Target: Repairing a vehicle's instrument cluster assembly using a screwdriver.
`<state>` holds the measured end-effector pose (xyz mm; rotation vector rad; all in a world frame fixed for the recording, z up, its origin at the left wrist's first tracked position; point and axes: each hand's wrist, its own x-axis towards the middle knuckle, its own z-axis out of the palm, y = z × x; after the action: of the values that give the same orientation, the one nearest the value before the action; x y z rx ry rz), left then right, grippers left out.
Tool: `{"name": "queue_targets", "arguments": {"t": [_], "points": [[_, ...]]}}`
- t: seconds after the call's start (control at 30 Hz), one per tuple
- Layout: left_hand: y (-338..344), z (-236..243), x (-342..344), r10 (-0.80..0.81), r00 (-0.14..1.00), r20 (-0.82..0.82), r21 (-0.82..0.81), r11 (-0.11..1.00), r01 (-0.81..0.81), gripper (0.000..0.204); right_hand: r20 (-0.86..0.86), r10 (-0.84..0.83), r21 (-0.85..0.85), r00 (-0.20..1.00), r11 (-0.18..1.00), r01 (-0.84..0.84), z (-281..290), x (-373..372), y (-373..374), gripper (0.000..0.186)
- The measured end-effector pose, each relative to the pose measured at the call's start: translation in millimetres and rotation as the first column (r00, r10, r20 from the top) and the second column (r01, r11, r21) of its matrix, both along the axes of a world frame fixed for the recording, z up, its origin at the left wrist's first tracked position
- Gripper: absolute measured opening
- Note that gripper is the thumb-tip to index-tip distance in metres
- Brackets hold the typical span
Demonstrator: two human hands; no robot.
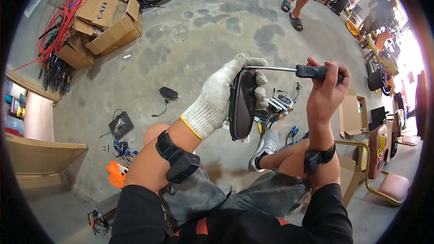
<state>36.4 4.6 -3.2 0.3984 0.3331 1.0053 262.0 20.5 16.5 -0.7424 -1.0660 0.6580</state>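
My left hand (212,97), in a white knitted glove with a yellow cuff edge, grips a long rounded black housing (242,108) in front of me. Its fingers wrap round the far side of the part, whose kind I cannot make out. My right hand (326,92) is bare and closed on the black handle of a screwdriver (307,72). The metal shaft points left, and its tip reaches the upper end of the housing beside my gloved fingers. Whether the tip sits in a screw is hidden.
Wired metal parts (278,106) lie on the floor beyond the housing. At left are a small black unit (168,93), a black box (121,125) and an orange piece (116,174). Cardboard boxes (113,22) stand far left; a chair (393,185) is at right. Another person (307,0) stands ahead.
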Motion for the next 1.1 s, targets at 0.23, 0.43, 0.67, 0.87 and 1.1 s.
{"name": "queue_targets", "arguments": {"t": [0.23,0.43,0.67,0.87,1.1], "points": [[0.7,-2.8,-0.1,0.024,1.000,-0.014,-0.030,0.999,-0.024,0.044,0.281,-0.071,0.455,0.957,0.888,-0.068,-4.0,5.1,-4.5,0.038],[4.1,-6.0,-1.5,0.013,0.999,0.036,-0.045,0.999,-0.011,0.042,0.354,-0.150,0.510,0.923,0.859,-0.055,-3.7,2.1,-6.7,0.041],[1.0,-2.3,-0.4,0.004,0.999,0.034,-0.058,0.998,-0.002,0.039,0.390,-0.132,0.508,0.911,0.856,-0.093,-3.8,6.9,-12.9,0.036],[0.8,0.6,0.0,-0.004,1.000,-0.011,-0.046,0.999,0.004,0.039,0.387,-0.113,0.525,0.915,0.843,-0.118,0.2,7.5,-13.0,0.038],[-0.1,2.7,4.0,0.000,0.999,-0.041,0.006,1.000,0.000,0.038,0.343,-0.033,0.490,0.939,0.859,-0.150,0.0,13.6,-9.6,0.036]]}}
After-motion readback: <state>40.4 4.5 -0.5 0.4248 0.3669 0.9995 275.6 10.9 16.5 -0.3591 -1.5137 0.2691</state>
